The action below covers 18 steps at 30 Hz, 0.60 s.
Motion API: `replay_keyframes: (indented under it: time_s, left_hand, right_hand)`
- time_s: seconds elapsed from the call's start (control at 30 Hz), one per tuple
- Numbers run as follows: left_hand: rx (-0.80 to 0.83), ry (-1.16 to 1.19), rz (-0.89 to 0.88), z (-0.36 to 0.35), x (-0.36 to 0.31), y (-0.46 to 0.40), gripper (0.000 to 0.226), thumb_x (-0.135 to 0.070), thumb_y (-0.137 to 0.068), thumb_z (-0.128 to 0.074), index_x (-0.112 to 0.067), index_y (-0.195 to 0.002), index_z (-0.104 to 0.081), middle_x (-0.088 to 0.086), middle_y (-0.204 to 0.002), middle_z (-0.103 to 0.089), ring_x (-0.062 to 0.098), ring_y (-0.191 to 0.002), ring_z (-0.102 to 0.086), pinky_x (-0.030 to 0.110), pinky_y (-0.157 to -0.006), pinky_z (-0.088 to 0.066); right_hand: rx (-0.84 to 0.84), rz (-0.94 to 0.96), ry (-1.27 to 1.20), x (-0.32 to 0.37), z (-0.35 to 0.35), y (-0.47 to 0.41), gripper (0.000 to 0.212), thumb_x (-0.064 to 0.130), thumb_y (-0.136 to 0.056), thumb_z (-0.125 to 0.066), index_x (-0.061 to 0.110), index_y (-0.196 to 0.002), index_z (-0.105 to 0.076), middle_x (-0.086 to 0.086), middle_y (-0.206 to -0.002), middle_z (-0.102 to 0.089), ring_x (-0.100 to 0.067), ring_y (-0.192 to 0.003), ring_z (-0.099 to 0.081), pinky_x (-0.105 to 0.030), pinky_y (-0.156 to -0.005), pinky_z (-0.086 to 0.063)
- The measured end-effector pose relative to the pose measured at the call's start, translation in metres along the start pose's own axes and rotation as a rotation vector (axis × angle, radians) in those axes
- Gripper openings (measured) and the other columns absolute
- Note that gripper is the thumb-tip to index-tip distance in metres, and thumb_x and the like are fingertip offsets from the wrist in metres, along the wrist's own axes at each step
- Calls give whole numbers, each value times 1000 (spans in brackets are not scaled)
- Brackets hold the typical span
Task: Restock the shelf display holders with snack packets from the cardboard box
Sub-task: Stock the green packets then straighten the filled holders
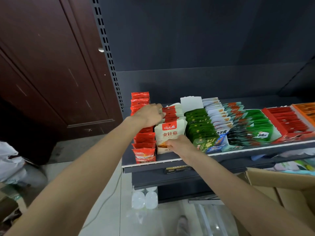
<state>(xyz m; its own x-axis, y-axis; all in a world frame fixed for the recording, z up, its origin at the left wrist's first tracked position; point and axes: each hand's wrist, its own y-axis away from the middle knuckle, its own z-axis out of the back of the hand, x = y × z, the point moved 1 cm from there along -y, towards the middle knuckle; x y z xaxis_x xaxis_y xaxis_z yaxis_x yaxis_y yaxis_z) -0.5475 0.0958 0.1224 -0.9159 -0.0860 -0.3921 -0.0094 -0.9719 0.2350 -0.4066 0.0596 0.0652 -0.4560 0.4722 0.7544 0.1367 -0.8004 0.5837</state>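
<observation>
A row of white snack packets with red tops (pixel 171 132) stands in a display holder on the dark shelf (pixel 170 165). My left hand (pixel 149 114) reaches over the row, fingers on the red tops of the packets further back. My right hand (pixel 179 144) holds the lower right edge of the front white packet. A row of red packets (pixel 144 147) fills the holder to the left. The cardboard box (pixel 281 186) stands open at the lower right, its contents hidden.
Green (pixel 201 126), white-blue (pixel 219 116), dark, and red (pixel 289 121) packet rows fill holders to the right. A brown door (pixel 51 74) is at left. Clear plastic bottles (pixel 144 199) stand on the floor under the shelf, next to a thin cable.
</observation>
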Motion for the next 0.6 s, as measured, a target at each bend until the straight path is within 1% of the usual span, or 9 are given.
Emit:
replay_keyframes:
  time_s: [0.07, 0.17, 0.23, 0.3, 0.4, 0.47, 0.5, 0.53, 0.6]
  left_hand:
    - [-10, 73, 23, -4, 0, 4, 47, -34, -100, -41, -13, -142, -34, 10, -141, -45, 26, -126, -45, 37, -102, -40]
    - [-114, 276, 40, -12, -6, 16, 57, -23, -101, -40, -12, -151, -13, 8, -157, -16, 24, -144, -18, 32, -114, -21]
    - [-225, 480, 68, -16, -14, 24, 57, -16, -101, -39, -11, -151, -11, 5, -159, -9, 20, -146, -9, 31, -116, -14]
    - [-303, 724, 135, -19, -23, 28, 55, -12, -101, -38, -13, -151, -14, 3, -158, -14, 20, -146, -13, 36, -119, -17]
    - [-310, 956, 247, -27, -32, 33, 57, -12, -99, -37, -17, -151, -15, 2, -157, -20, 21, -144, -21, 41, -116, -25]
    - [-299, 1049, 300, -38, -30, 31, 64, -19, -89, -43, -27, -149, -21, 3, -153, -29, 24, -140, -31, 45, -112, -32]
    - [-290, 1078, 316, -45, -26, 28, 67, -24, -81, -44, -33, -145, -27, 3, -150, -35, 26, -137, -36, 48, -110, -35]
    - [-282, 1099, 331, -59, -18, 17, 69, -26, -74, -43, -38, -140, -32, 3, -148, -39, 26, -134, -40, 49, -108, -37]
    - [-266, 1131, 335, -76, -8, 5, 71, -24, -69, -42, -42, -137, -34, 1, -145, -43, 26, -131, -44, 50, -107, -38]
  right_hand:
    - [-17, 70, 226, 1, 8, 12, 25, 17, -88, -57, 8, -111, -61, -7, -109, -66, -20, -101, -60, -32, -89, -49]
    - [-110, 290, 425, 14, 25, 31, 31, 21, -91, -56, 6, -118, -55, -8, -114, -61, -18, -97, -56, -25, -76, -42]
    - [-211, 424, 488, 24, 33, 40, 39, 20, -92, -56, 4, -126, -44, -10, -120, -51, -15, -96, -46, -24, -77, -37]
    - [-248, 474, 504, 34, 35, 42, 44, 20, -93, -55, 5, -131, -39, -10, -124, -46, -13, -97, -42, -23, -78, -35]
    - [-219, 432, 520, 46, 34, 35, 39, 20, -93, -55, 4, -126, -42, -12, -123, -48, -21, -104, -50, -29, -81, -42]
    - [-207, 395, 529, 47, 32, 29, 35, 17, -92, -55, 3, -123, -44, -13, -121, -52, -26, -110, -53, -36, -87, -47]
    - [-211, 399, 521, 48, 31, 28, 32, 14, -92, -54, 3, -121, -46, -13, -119, -53, -26, -110, -54, -37, -87, -48]
    - [-217, 413, 505, 48, 30, 27, 29, 11, -91, -54, 4, -119, -49, -12, -117, -55, -26, -109, -55, -35, -84, -48]
    - [-213, 450, 472, 49, 30, 30, 29, 8, -91, -53, 6, -120, -51, -6, -113, -58, -22, -106, -56, -29, -79, -46]
